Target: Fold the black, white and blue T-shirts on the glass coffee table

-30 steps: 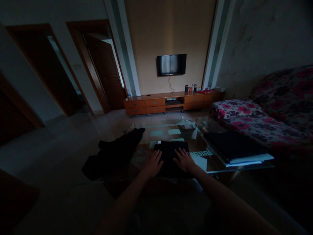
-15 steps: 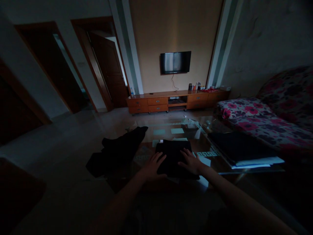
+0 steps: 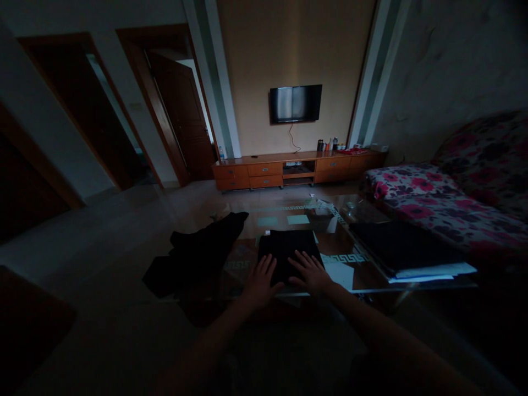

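Observation:
A folded black garment (image 3: 289, 245), roughly rectangular with a small white tag at its far left corner, lies on the glass table (image 3: 280, 208) in front of me. On its near left part rests my left hand (image 3: 262, 279), fingers stretched out. My right hand (image 3: 310, 273) lies flat on the near right part, fingers spread. Neither hand grips the cloth. Left of it a crumpled black garment (image 3: 198, 250) is spread over the table's edge. A stack of folded dark cloth (image 3: 404, 245) with white layers beneath sits to the right. The dim light hides the folds.
White sheets (image 3: 339, 275) show beside the folded garment. A small glass (image 3: 350, 208) stands near the table's far right corner. Beyond is a flowered sofa (image 3: 416, 181) on the right and a low wooden cabinet (image 3: 268, 171) under a wall television (image 3: 296, 103).
The folded garment has shifted slightly away from me and to the left, and lies straighter. My right hand has moved left, closer to my left hand. Both hands stay on the cloth.

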A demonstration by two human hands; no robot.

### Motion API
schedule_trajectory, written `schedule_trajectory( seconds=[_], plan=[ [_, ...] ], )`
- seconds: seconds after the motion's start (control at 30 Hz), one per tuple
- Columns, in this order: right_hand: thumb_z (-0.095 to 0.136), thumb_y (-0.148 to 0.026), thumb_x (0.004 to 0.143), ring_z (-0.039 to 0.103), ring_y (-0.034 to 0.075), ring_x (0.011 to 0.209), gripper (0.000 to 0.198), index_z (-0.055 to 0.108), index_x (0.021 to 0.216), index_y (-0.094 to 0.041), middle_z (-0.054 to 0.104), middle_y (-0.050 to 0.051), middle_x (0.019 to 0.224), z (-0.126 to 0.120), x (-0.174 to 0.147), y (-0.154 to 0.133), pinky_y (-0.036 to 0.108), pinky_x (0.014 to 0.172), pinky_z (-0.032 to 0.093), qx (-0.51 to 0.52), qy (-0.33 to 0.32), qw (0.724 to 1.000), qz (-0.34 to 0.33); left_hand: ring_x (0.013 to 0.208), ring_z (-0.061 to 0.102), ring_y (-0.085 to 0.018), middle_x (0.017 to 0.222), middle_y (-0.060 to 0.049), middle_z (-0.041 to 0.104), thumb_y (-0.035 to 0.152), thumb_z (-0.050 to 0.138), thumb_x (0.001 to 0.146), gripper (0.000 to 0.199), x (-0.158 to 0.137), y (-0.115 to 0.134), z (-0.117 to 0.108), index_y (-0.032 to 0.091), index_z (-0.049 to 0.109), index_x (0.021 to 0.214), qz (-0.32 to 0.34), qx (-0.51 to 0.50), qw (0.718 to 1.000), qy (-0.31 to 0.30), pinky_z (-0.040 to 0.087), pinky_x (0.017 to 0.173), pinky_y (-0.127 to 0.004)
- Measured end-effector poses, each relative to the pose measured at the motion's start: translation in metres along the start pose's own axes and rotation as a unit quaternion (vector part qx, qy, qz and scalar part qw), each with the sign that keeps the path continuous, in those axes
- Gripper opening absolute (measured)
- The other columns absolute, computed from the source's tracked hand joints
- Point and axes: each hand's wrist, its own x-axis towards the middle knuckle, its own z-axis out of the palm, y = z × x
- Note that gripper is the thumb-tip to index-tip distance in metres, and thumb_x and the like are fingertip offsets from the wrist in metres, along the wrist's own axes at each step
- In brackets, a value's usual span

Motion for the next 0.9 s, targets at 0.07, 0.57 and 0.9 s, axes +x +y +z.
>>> schedule_trajectory(
  seconds=[0.07,0.57,0.9],
  plan=[
    [0.044,-0.059,0.097,0.027,0.035,0.15,0.072,0.035,0.157,-0.022,0.024,0.016,0.165,-0.009,0.002,0.006,0.054,0.118,0.025,0.008,0.042,0.995,0.094,0.149,0.026,-0.042,0.162,-0.024,0.029,0.057,0.07,0.08,0.098,0.001,0.004,-0.004,0.012,0.03,0.156,-0.109,-0.03,0.993,0.034,0.025,0.117,-0.055],
    [0.062,-0.038,0.089,0.039,0.006,0.037,0.036,0.052,0.061,-0.018,0.045,-0.004,0.047,-0.057,-0.015,0.056,0.019,0.037,0.025,0.272,-0.069,0.918,0.281,0.048,0.051,-0.012,0.049,0.006,0.053,0.024,0.085,0.067,0.025,0.015,-0.039,-0.015,0.017,0.061,0.068,-0.351,-0.423,0.834,-0.048,0.031,0.049,-0.022],
    [0.051,-0.051,0.096,0.066,0.012,0.056,0.031,0.052,0.098,-0.02,0.061,0.001,0.076,-0.049,-0.022,0.054,0.015,0.042,0.031,0.4,-0.096,0.876,0.253,0.051,0.054,-0.009,0.066,0.001,0.059,0.02,0.064,0.087,0.011,0.015,-0.035,-0.025,0.017,0.057,0.079,-0.393,-0.585,0.702,-0.106,0.041,0.05,-0.019]
  ],
)
